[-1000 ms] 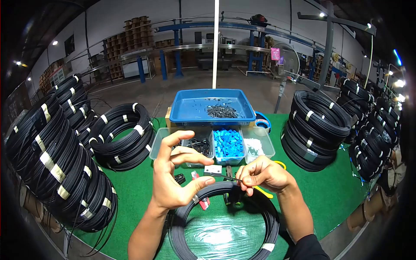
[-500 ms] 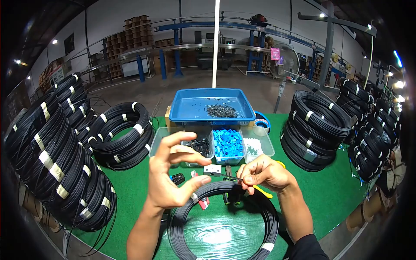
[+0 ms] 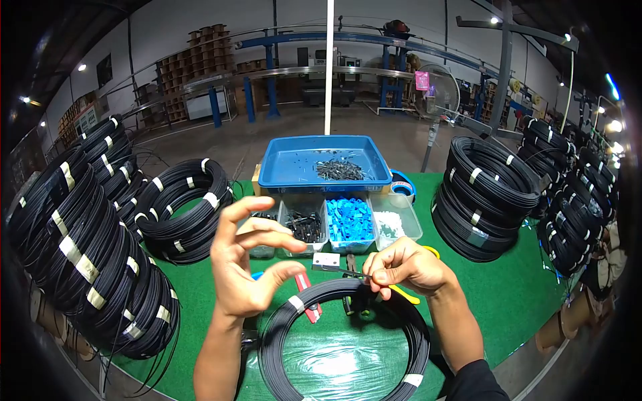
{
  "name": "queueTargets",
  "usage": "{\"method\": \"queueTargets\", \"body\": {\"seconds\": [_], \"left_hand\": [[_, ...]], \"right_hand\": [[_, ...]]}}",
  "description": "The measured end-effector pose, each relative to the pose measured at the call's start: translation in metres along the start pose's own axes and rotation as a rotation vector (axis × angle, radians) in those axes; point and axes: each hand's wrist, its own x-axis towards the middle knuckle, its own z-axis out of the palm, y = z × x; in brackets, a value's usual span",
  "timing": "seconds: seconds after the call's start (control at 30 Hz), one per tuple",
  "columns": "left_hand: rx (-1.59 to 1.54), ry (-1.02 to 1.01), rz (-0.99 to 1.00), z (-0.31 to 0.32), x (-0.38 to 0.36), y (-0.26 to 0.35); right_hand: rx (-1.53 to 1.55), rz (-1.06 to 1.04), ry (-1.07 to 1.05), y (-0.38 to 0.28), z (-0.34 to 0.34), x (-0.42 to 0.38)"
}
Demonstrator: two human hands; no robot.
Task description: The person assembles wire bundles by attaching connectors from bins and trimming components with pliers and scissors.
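Note:
My left hand (image 3: 249, 264) is raised left of centre, its thumb and fingers apart with nothing between them. Thumb and forefinger of my right hand (image 3: 408, 271) pinch the end of a thin black cable (image 3: 354, 273), which points left. Below both hands, a coil of black cable (image 3: 273, 347) wrapped with white tape lies on the green mat. A red tool (image 3: 304, 287) lies partly under the coil. Behind the cable end sits a small white and grey block (image 3: 326, 261). Yellow-handled pliers (image 3: 405, 295) are partly hidden by my right hand.
Clear bins hold black parts (image 3: 304, 226), blue parts (image 3: 350, 220) and white parts (image 3: 389, 226). Behind them stands a blue tray (image 3: 287, 175) with black pieces. Stacked cable coils stand at left (image 3: 87, 260) and right (image 3: 478, 230). A fan (image 3: 441, 93) is farther back.
My left hand has moved left, away from the cable end, with its fingers still apart. My right hand keeps its pinch and has barely moved. More of the red tool shows.

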Motion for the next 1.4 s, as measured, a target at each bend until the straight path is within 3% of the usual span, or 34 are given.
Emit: {"method": "queueTargets", "body": {"seconds": [0.1,0.17,0.27,0.3,0.4,0.5,0.57,0.6,0.63,0.77,0.83,0.9,1.1,1.17,1.23,1.4], "left_hand": [[0.077,-0.099,-0.008,0.010,-0.003,0.003],[0.016,-0.051,-0.174,0.017,-0.008,0.009],[-0.018,-0.015,-0.204,0.015,-0.008,0.011],[0.042,-0.036,-0.094,0.009,-0.006,0.006],[-0.106,0.134,0.044,-0.001,-0.002,-0.007],[-0.178,0.318,-0.090,0.006,0.000,-0.007],[-0.072,0.185,-0.211,0.013,-0.005,-0.016],[0.161,0.098,-0.234,0.019,-0.008,-0.012],[0.201,0.075,-0.154,0.030,-0.011,-0.017],[0.180,0.093,-0.173,0.051,-0.024,-0.019],[-0.026,0.172,-0.279,0.052,-0.029,-0.023],[-0.029,0.111,-0.235,0.051,-0.027,-0.023],[-0.481,-0.134,-0.233,0.073,-0.034,-0.024],[-0.432,-0.194,-0.246,0.076,-0.038,-0.022],[-0.439,-0.218,-0.379,0.075,-0.041,-0.013],[-0.273,-0.325,-0.390,0.075,-0.041,-0.010]], "right_hand": [[-0.027,-0.014,-0.016,0.000,0.001,0.001],[-0.016,-0.004,-0.013,0.001,0.000,0.001],[-0.016,-0.002,-0.011,0.001,0.000,0.001],[-0.029,-0.007,-0.013,0.000,0.000,0.001],[-0.009,-0.031,0.005,0.001,-0.003,0.001],[0.035,-0.178,0.066,0.002,0.004,0.003],[0.045,-0.232,0.125,0.004,0.016,0.007],[-0.119,-0.320,0.227,0.008,0.019,0.010],[-0.284,-0.408,0.329,0.011,0.023,0.012],[-0.755,-0.614,0.497,0.020,0.035,0.016],[-0.732,-0.587,0.501,0.021,0.038,0.016],[-0.922,-0.625,0.571,0.014,0.042,0.014],[-0.681,-0.800,0.638,-0.011,0.025,0.000],[-0.664,-0.815,0.616,-0.015,0.024,-0.006],[-0.617,-0.746,0.553,-0.015,0.026,-0.010],[-0.639,-0.704,0.438,-0.011,0.029,-0.008]]}}
